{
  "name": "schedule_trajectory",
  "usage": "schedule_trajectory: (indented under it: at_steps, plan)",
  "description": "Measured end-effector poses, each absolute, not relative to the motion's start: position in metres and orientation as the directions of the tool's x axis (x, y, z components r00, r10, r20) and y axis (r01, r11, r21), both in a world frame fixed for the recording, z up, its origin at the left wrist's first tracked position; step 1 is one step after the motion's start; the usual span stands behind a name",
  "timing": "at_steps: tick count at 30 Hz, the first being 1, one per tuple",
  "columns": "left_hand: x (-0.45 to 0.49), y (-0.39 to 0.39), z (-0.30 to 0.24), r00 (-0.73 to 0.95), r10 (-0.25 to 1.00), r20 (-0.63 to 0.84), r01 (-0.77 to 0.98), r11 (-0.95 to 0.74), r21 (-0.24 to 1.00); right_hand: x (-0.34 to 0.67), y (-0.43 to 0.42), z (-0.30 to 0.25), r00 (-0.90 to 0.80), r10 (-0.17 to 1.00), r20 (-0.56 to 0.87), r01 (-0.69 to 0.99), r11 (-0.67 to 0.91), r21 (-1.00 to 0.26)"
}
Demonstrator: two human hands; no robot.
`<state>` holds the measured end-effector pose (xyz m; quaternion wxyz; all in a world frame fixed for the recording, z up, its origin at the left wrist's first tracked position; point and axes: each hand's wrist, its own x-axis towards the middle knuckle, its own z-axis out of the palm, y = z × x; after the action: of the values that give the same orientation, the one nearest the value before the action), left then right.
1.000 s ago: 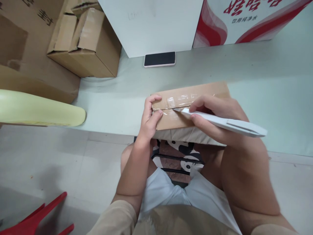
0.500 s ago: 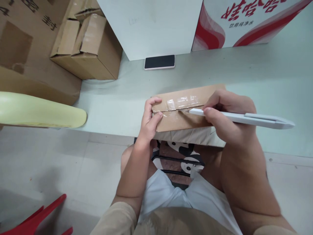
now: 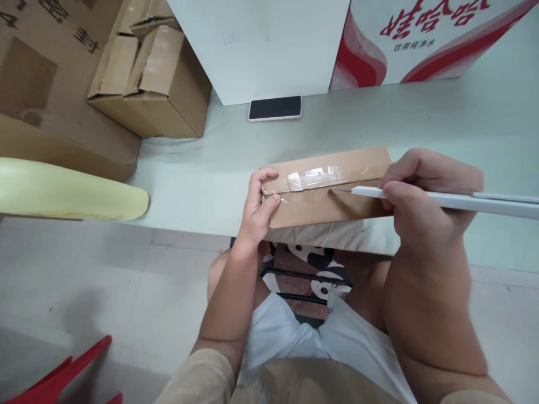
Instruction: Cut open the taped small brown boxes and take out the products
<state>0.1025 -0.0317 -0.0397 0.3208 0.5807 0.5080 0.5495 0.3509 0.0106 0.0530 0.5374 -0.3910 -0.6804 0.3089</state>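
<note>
A small brown cardboard box (image 3: 311, 210) rests near the front edge of the table, with clear tape along its middle seam. My left hand (image 3: 259, 205) grips the box's left end, thumb on the near flap and fingers over the far one. In my right hand (image 3: 429, 191) is a white utility knife (image 3: 370, 193), pinched between thumb and fingers. Its thin blade points left, with the tip at or just above the near flap beside the seam. Whether the tip touches the cardboard I cannot tell.
Beyond the box a phone (image 3: 275, 108) lies by a white panel (image 3: 265, 50). A red-and-white carton (image 3: 400, 62) stands at the back right. Brown cartons (image 3: 185, 90) and a pale yellow rounded object (image 3: 71, 193) are at the left. A red chair (image 3: 71, 373) shows at lower left.
My right hand and the knife have moved right along the seam, uncovering the box's right end. My left hand keeps its grip on the left end.
</note>
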Motion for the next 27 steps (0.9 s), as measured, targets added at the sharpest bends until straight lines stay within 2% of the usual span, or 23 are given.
schedule_trajectory:
  at_steps: [27]
  plan:
    - [0.1019,-0.0317,-0.0403,-0.108,0.948,0.3,0.23,-0.269,0.935,0.3493,0.0125,0.0513,-0.158,0.862,0.483,0.221,0.507,-0.833]
